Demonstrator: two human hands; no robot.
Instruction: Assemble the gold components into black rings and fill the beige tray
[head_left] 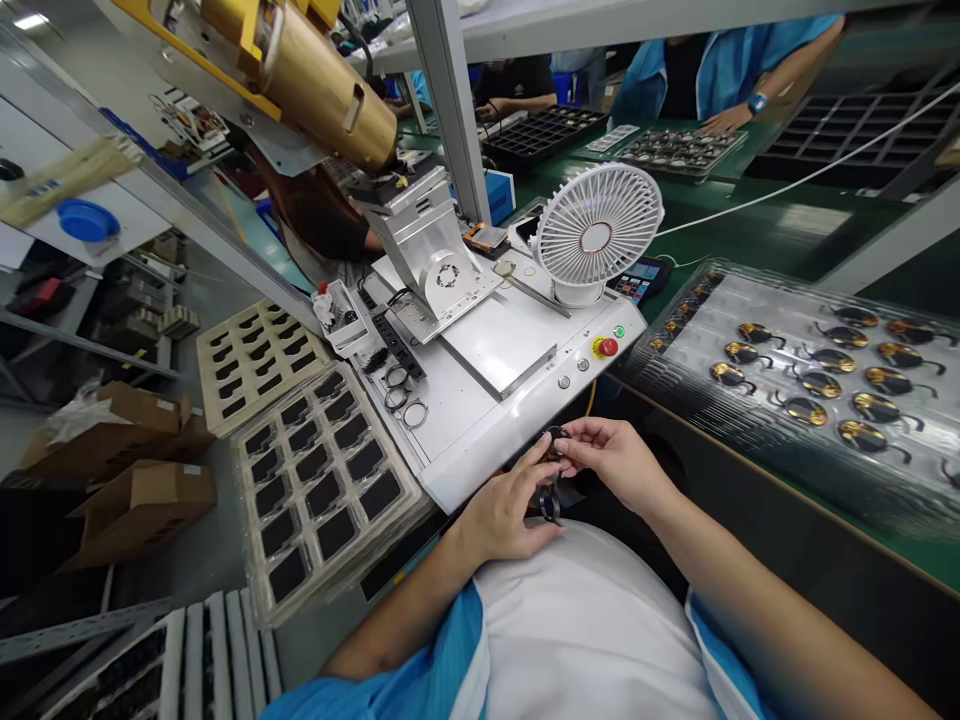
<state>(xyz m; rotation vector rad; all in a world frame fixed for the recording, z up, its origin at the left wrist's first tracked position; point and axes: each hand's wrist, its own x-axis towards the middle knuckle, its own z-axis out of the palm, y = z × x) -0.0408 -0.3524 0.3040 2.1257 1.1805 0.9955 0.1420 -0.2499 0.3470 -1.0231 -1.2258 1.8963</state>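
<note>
My left hand (510,505) and my right hand (611,460) meet close to my body, just below the front edge of a white machine base (487,400). Together their fingertips pinch a small dark round part (553,445). A dark ring-shaped piece (550,505) hangs under the left hand's fingers. Both hands are closed in a pinch.
On the machine stand a white desk fan (596,230), a red stop button (607,346) and loose black rings (405,395). Trays of dark pockets (322,480) lie left; a clear tray of gold-coloured parts (810,370) lies right. Other people work across the green bench (720,70).
</note>
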